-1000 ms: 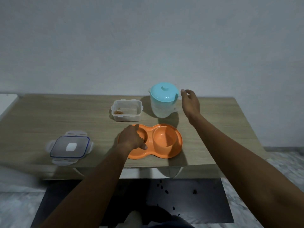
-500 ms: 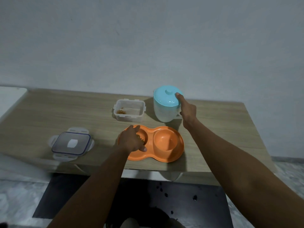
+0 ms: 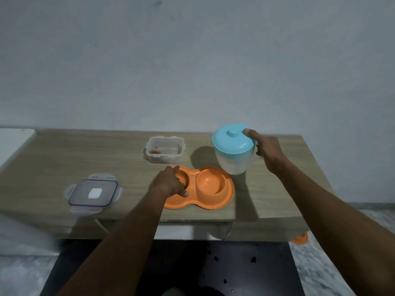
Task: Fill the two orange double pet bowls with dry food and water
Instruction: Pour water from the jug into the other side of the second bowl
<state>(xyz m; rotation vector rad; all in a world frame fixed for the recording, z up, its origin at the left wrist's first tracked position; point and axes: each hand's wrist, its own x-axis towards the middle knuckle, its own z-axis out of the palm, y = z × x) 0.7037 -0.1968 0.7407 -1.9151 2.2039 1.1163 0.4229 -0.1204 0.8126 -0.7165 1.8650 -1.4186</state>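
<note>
Left hand (image 3: 170, 183) covering most of the orange bowl's (image 3: 210, 202) left cup, jug (image 3: 234, 149) handle hidden inside right hand (image 3: 266, 149), second orange piece (image 3: 300, 239) mostly hidden behind the table (image 3: 64, 159) corner, container lid (image 3: 93, 192) blurred

A plain grey-white wall (image 3: 192, 60) fills the far side, bare but for a few small dark marks. Against it stands a light wood-grain table (image 3: 64, 159). A white surface (image 3: 12, 142) adjoins its far left corner. Below, a black mat (image 3: 224, 270) lies on a pale marbled floor (image 3: 333, 270). The light is dim and even.
</note>
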